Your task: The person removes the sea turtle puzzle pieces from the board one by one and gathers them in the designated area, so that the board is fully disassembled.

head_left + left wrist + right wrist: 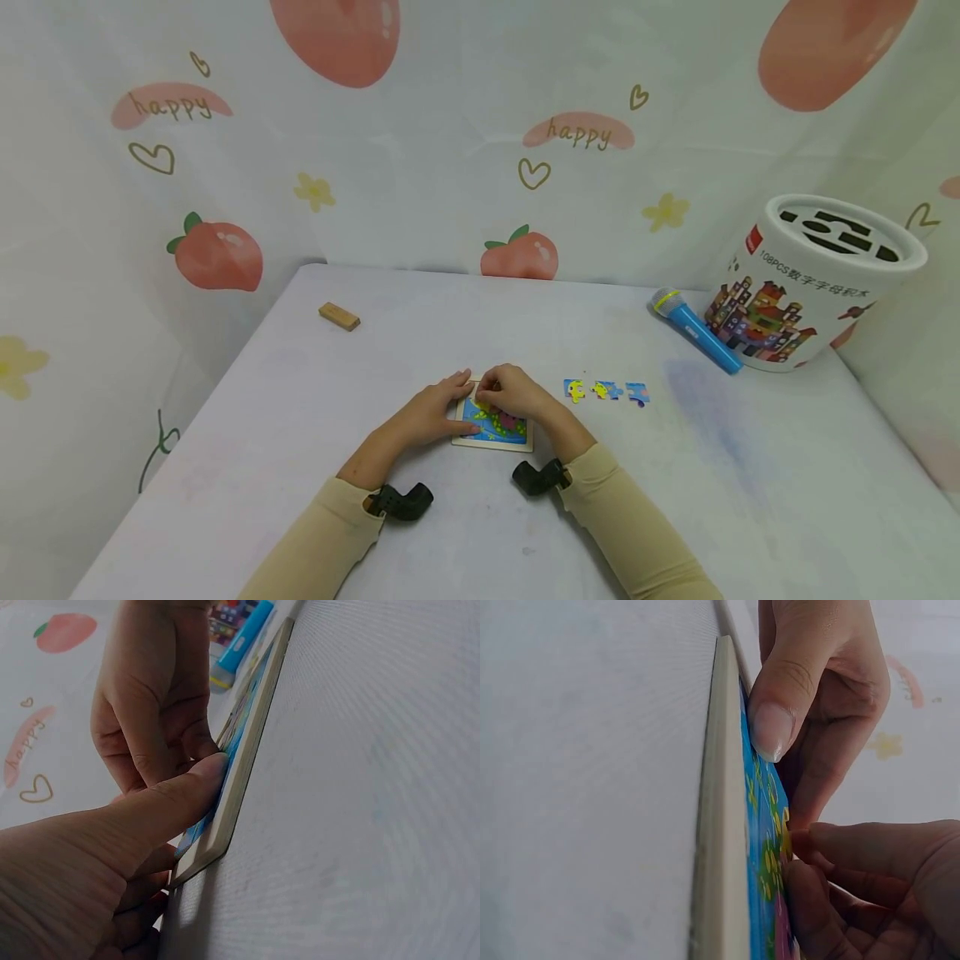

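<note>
A jigsaw puzzle with a blue, green and pink picture (498, 427) lies in a pale wooden tray (491, 446) on the table. My left hand (431, 412) rests on its left side, thumb flat on the picture and fingers along the edge. From the right, my right hand (517, 392) pinches a puzzle piece at the tray's upper part; a yellow bit of the piece (786, 834) shows at the fingertips, most of it hidden. Right of the tray lie three loose pieces, blue with yellow or pink: one left (574, 390), one middle (606, 390), one right (637, 393).
A blue toy microphone (697, 332) leans near a large white printed bucket (795, 292) at the back right. A small wooden block (340, 316) lies at the back left. Behind the white table (420, 325) hangs a patterned cloth (427, 167).
</note>
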Tool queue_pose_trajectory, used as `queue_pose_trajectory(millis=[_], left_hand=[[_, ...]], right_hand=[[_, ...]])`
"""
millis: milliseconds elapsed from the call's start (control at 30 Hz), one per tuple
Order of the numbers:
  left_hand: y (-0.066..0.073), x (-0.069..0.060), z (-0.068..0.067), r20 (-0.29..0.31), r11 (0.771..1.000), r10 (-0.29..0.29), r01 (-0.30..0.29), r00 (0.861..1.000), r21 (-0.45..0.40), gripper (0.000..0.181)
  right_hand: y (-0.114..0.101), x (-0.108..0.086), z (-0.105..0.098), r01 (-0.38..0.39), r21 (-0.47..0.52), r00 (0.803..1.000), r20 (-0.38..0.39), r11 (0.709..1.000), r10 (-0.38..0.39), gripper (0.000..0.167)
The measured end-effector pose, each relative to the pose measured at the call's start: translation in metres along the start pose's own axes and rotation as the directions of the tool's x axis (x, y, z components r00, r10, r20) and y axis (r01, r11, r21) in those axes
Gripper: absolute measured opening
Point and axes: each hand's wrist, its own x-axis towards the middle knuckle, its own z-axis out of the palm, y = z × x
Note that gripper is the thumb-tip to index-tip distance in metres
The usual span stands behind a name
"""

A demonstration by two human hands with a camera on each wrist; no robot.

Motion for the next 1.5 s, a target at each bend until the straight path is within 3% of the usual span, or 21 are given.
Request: queue_pose_trajectory(millis=[300, 667, 1167, 1500], left_hand=[[0.0007, -0.001, -0.0008, 0.007, 1.0, -0.001, 0.001, 1.0, 0.003, 0.074], [0.0017, -0.0005, -0.0022, 0.006, 1.0, -0.004, 0.004, 1.0, -0.002, 0.073], [0.0011, -0.0015, -0.0024, 0.012, 1.0, 0.004, -0.004, 1.0, -0.005, 0.073], [0.0016, -0.0012, -0.0018, 0.015, 1.0, -0.001, 0.001, 1.0, -0.003, 0.071]], right_hand=[[-0.0027, -0.001, 0.0013, -0.031, 0.0, 0.999, -0.012, 1.0, 0.031, 0.01], [-0.0008, -0.0007, -0.0013, -0.016, 0.026, 0.999, -0.041, 1.0, 0.017, 0.009], [0.0004, -0.0038, -0.0052, -0.006, 0.105, 1.0, 0.028, 0.994, 0.003, 0.009], [0.0029, -0.0046, -0.0049, -0.061, 0.16, 0.998, 0.013, 0.985, 0.06, 0.013]])
